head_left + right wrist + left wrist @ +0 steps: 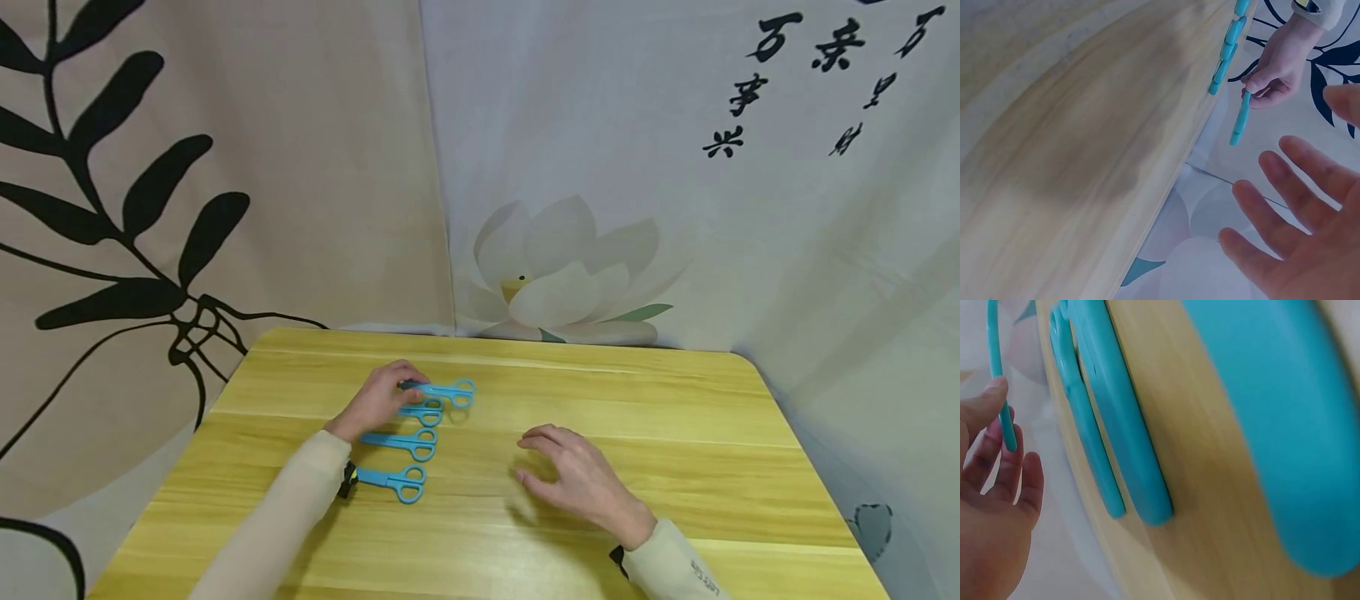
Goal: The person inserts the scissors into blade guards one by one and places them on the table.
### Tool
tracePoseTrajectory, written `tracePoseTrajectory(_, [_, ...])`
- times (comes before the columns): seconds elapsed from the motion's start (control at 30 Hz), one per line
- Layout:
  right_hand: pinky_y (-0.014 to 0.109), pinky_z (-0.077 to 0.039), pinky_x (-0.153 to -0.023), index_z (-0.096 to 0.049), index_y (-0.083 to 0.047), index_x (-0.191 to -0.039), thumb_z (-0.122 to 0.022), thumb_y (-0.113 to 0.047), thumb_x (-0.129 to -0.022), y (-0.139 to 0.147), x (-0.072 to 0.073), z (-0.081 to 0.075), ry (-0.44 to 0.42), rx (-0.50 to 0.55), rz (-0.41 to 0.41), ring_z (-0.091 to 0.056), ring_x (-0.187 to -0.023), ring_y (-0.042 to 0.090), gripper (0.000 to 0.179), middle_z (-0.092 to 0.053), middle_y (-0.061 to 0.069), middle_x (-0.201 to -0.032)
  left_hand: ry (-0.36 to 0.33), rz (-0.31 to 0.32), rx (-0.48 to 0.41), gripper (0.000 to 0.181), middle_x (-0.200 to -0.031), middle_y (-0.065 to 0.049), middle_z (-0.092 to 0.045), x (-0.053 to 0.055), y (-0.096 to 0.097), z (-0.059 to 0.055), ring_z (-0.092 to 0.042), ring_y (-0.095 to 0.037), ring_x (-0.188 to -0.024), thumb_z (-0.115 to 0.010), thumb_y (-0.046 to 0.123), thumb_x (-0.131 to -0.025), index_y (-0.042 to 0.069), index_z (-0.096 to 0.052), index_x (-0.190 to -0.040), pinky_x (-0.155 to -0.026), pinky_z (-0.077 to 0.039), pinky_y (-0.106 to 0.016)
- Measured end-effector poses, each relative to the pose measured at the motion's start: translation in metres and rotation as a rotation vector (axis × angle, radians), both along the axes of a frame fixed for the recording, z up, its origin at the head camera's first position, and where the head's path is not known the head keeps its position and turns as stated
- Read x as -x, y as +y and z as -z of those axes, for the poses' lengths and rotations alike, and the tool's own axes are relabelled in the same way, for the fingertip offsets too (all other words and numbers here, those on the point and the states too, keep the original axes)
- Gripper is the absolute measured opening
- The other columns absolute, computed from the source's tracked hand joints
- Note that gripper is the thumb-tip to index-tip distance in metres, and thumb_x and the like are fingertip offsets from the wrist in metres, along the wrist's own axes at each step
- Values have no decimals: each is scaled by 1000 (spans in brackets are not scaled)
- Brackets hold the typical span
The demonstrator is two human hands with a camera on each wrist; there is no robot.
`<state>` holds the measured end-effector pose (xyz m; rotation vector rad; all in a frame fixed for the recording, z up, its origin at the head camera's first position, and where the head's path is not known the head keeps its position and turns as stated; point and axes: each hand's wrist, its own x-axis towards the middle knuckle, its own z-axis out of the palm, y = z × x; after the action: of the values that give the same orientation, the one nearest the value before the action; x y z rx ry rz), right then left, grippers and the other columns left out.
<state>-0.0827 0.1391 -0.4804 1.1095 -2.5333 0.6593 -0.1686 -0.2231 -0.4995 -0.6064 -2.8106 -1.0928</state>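
Note:
My left hand (378,402) pinches a pair of blue scissors (441,389) by the blade end, thumb against the fingers, with the handle loops pointing right. In the right wrist view these held scissors (1242,122) hang in the air above the tabletop. Below them on the table lie three more blue pairs in a column, loops to the right: top scissors (412,411) partly behind the held pair, middle scissors (386,439), and front scissors (380,478) beside my left wrist. My right hand (581,477) hovers over the wood to the right, fingers loosely bent, holding nothing.
The wooden table (675,417) has rounded back corners. Behind it hang pale cloth curtains (337,167) printed with dark leaves, a lotus flower and black characters. A dark band (618,560) sits at my right wrist.

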Motion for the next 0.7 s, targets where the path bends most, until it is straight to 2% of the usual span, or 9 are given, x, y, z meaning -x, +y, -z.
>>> tracePoseTrajectory(0.27, [40,-59,-88,-75,-9,-114,-81,-32,-88,2,0,1,-26,-9,5,-69,-105,21,34,-71,4,-119,-40,-36,-10,17,-110,-5,-68,14,-11,6,-64,-24,-101,-73,7,-97,6,-77,-113,-88,-55,-45])
tracePoseTrajectory(0.53, [41,-58,-91,-75,-10,-115,-82,-32,-88,2,-1,-1,-52,-18,13,-69,-107,22,35,-71,3,-120,-103,-58,-38,18,-114,-10,-69,20,-28,18,-65,-29,-105,-72,5,-97,4,-77,-114,-92,-55,-49])
tracePoseTrajectory(0.7, [41,-58,-90,-76,-10,-114,-83,-31,-88,2,-2,-3,-70,-15,14,-69,-108,22,35,-71,3,-120,-134,-78,-28,16,-116,-14,-69,21,-34,17,-65,-32,-106,-72,4,-97,3,-77,-112,-93,-55,-50])
